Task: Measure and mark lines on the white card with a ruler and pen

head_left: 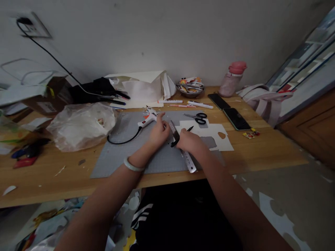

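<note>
My left hand [160, 129] is over the grey cutting mat [120, 157], its index finger stretched out and the other fingers partly bent. It is close to the white glue gun [148, 120] and to the upper end of a metal ruler [188, 162]. My right hand [190, 141] is closed round a slim black pen-like tool [190, 128], whose pointed end sticks out past the knuckles. A dark piece also shows at the fingertips, its kind unclear. The ruler passes beneath this hand. Cut white paper [226, 141] and black-handled scissors [201, 118] lie to the right.
A crumpled plastic bag [81, 125] lies left of the mat. Markers [200, 104], a filled bowl [190, 89] and a pink bottle [231, 80] are at the back. Two phones [237, 118] lie on the right. The glue gun's black cord [123, 143] curves across the mat.
</note>
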Available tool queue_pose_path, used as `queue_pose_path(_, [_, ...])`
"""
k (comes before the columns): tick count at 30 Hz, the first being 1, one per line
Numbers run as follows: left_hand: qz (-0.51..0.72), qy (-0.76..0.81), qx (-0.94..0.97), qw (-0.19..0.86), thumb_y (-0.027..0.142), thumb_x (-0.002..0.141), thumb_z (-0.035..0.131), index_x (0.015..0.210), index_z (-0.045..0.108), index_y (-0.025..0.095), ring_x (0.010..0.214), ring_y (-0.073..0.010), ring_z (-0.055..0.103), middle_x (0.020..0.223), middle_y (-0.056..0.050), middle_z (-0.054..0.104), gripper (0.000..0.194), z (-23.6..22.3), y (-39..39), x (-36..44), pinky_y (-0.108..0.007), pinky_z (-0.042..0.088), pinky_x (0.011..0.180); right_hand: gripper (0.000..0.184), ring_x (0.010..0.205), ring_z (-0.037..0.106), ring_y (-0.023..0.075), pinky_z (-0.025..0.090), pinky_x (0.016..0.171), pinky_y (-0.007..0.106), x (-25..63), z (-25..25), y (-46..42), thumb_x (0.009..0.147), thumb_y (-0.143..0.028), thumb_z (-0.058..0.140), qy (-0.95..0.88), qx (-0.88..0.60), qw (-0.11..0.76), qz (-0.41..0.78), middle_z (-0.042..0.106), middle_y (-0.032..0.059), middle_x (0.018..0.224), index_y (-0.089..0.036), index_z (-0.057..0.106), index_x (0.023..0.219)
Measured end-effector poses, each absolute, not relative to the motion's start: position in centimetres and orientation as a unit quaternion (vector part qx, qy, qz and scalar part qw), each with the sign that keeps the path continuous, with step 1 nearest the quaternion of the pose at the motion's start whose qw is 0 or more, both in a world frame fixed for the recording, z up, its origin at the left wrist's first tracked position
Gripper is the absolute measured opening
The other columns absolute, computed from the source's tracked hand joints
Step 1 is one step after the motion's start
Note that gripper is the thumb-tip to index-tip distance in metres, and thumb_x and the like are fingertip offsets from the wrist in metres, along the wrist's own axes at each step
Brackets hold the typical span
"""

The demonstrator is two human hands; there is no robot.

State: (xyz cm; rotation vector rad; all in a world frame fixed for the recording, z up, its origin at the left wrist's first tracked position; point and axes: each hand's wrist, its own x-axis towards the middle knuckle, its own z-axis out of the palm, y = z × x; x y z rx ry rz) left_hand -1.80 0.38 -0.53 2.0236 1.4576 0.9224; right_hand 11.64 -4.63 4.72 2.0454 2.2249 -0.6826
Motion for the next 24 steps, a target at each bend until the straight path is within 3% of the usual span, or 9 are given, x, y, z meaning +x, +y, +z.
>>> queue_pose_path(8, [0.353,0.524,0.728,0.264,0.016,0.086,0.042,0.131,0.032,0.009,0.063,-0.0153,0.057,0.075,-0.001,0.06,0.046,-0.3,0.2,-1.6,-0.027,0.043,0.063,0.028,0.093,0.065,0.0269,0.041,0.067,0.031,11.3,4.8,-5.2,0.082,-0.011,0.044,0.722,0.666,0.003,-0.188,0.068,0.0167,0.102,-0.013,0.055,0.107])
queue_pose_path(15, [0.37,0.523,0.726,0.251,0.019,0.087,0.042,0.12,0.038,0.014,0.064,-0.0152,0.057,0.077,0.0,0.06,0.034,-0.5,0.0,-1.5,-0.027,0.044,0.062,0.007,0.067,0.054,0.0174,0.028,0.055,0.026,14.6,7.1,-4.2,0.084,-0.018,0.046,0.722,0.656,-0.124,-0.181,0.064,0.0048,0.08,-0.021,0.052,0.086])
queue_pose_path(21, [0.301,0.512,0.768,0.239,0.02,0.087,0.043,0.109,0.047,0.016,0.08,-0.0165,0.062,0.09,-0.004,0.063,0.022,-0.6,0.3,-1.5,-0.029,0.049,0.071,0.012,0.065,0.05,0.0184,0.026,0.056,0.027,19.4,6.2,-1.1,0.078,-0.01,0.047,0.688,0.688,-0.212,-0.095,0.057,0.0026,0.073,-0.021,0.047,0.084])
queue_pose_path(24, [0.283,0.493,0.79,0.231,0.019,0.084,0.049,0.122,0.042,0.012,0.093,-0.0179,0.062,0.103,-0.008,0.063,0.039,-0.6,0.3,-1.5,-0.033,0.049,0.084,0.009,0.067,0.052,0.0203,0.028,0.057,0.027,20.8,4.9,-0.2,0.079,-0.013,0.048,0.67,0.692,-0.265,-0.05,0.057,0.0038,0.073,-0.021,0.046,0.084])
